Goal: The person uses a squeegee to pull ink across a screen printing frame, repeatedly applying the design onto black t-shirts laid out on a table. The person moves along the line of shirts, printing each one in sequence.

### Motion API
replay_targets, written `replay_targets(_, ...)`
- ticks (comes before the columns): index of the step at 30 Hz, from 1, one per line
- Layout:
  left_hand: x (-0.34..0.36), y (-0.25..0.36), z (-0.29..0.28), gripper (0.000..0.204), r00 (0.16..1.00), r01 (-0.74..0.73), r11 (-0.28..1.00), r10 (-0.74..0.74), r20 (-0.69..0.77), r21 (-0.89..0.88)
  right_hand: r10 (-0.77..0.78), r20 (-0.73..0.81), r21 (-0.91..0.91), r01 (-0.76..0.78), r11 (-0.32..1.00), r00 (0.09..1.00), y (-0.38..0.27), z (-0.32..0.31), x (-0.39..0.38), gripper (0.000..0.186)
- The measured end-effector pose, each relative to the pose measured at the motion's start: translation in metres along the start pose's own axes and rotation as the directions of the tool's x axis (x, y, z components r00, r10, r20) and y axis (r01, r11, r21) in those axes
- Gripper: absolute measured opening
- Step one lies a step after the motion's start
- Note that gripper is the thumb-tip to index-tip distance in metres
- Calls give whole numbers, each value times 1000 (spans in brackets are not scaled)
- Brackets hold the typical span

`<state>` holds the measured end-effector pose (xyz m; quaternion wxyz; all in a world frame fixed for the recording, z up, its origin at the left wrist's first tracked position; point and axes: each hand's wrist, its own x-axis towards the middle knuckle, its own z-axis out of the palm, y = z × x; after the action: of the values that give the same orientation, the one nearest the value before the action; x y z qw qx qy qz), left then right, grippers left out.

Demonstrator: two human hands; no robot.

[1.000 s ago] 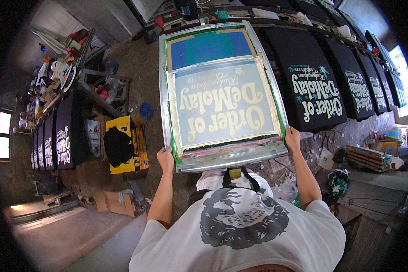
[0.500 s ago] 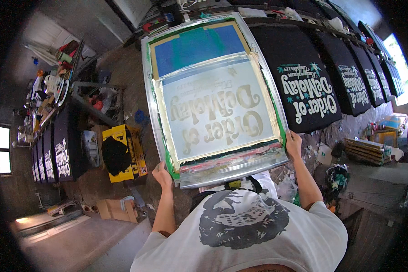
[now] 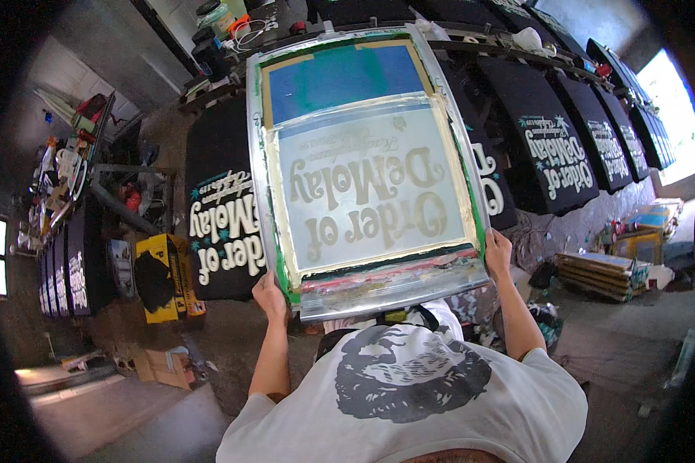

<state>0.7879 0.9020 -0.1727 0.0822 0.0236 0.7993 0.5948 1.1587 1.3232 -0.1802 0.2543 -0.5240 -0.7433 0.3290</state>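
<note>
A silver-edged screen printing frame is held up in front of me by both hands. Its pale mesh carries reversed lettering, with a blue and green taped band at the far end and paint smears along the near edge. My left hand grips the near left corner, fingers closed around the rim. At the near right side, my right hand is closed on the same frame; its fingers are partly hidden beneath. A black printed shirt lies left of the frame, and another black shirt is partly covered by its right edge.
More black printed shirts stretch in a row to the right. On the left stand a yellow box with black cloth on it and a cluttered shelf. Jars sit at the far end; stacked boards lie at right.
The surroundings have shifted left behind the frame, as I have moved right with it. A printed shirt now shows at its left, while the shirt at its right has become mostly covered.
</note>
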Motion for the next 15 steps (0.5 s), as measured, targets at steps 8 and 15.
replay_targets(8, -91, 24, 117, 37, 992, 99, 995, -99, -74, -6, -45, 33, -51, 46, 998, 998, 84, -96, 73, 35)
replay_targets(15, -102, 25, 148, 39, 987, 106, 989, -93, -128, 101, -40, 86, -31, 43, 999, 996, 110, -110, 112, 34)
